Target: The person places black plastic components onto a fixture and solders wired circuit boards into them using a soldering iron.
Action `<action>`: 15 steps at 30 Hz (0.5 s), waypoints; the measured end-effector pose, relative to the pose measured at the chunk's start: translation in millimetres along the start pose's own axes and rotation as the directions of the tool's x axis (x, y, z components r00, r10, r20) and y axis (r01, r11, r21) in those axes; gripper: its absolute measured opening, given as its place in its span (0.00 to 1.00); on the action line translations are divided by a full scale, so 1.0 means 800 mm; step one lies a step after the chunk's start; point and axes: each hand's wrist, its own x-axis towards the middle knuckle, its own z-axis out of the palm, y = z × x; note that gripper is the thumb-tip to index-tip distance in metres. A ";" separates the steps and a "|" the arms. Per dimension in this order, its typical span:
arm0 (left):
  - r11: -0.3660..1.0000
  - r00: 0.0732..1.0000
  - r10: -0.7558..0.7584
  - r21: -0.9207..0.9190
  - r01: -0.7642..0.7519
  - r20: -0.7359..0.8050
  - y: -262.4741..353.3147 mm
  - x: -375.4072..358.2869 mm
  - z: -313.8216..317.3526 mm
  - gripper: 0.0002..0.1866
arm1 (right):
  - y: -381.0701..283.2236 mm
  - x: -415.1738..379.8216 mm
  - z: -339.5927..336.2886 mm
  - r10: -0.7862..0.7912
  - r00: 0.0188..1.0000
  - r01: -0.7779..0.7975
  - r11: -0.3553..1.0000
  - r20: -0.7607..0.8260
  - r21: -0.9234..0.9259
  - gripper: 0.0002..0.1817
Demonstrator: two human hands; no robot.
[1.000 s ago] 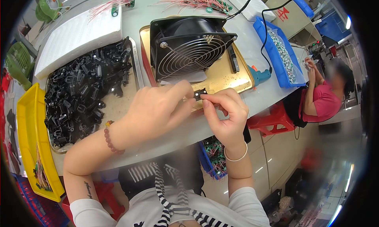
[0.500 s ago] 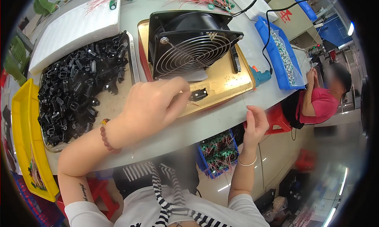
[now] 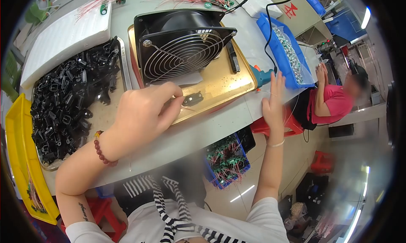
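Note:
My left hand (image 3: 146, 110), with a beaded bracelet, is over the front edge of a gold-coloured tray (image 3: 230, 88). Its thumb and index finger are closed at the left end of a small black plastic housing (image 3: 193, 99), and a thin reddish wire shows just below. My right hand (image 3: 275, 99) is raised off the table's front edge with fingers stretched upward. Its fingertips overlap a teal tool (image 3: 263, 77) with an orange end beside the tray. A thin pale strand (image 3: 297, 100) curves close to this hand.
A black fan (image 3: 182, 48) with a wire guard stands on the tray, beside a black bar-shaped piece (image 3: 233, 57). Black plastic parts (image 3: 69, 103) fill a tray at left. A blue bin (image 3: 264, 31) holds small pieces. A co-worker (image 3: 332, 97) sits at right.
My right hand has risen towards the teal tool, and its curled fingers have straightened. The view has shifted, while my left hand stays at the black housing.

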 end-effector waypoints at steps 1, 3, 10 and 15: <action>1.000 1.000 0.005 0.003 -0.005 -0.001 0.000 0.000 0.000 0.02 | 0.007 0.015 -0.005 -0.071 0.996 0.067 0.995 0.059 0.067 0.40; 1.000 1.000 0.022 0.004 -0.022 -0.014 -0.002 -0.001 0.002 0.02 | 0.036 0.046 0.005 -0.246 0.964 0.247 0.969 0.105 0.009 0.41; 1.000 0.999 0.030 0.008 -0.030 -0.024 0.002 0.000 -0.004 0.03 | 0.019 0.091 -0.018 -0.171 0.873 0.253 0.959 0.456 -0.125 0.35; 1.000 1.000 0.001 -0.010 -0.001 0.013 -0.021 -0.009 0.004 0.03 | 0.041 0.042 -0.017 -0.168 0.960 0.197 0.973 0.226 -0.116 0.33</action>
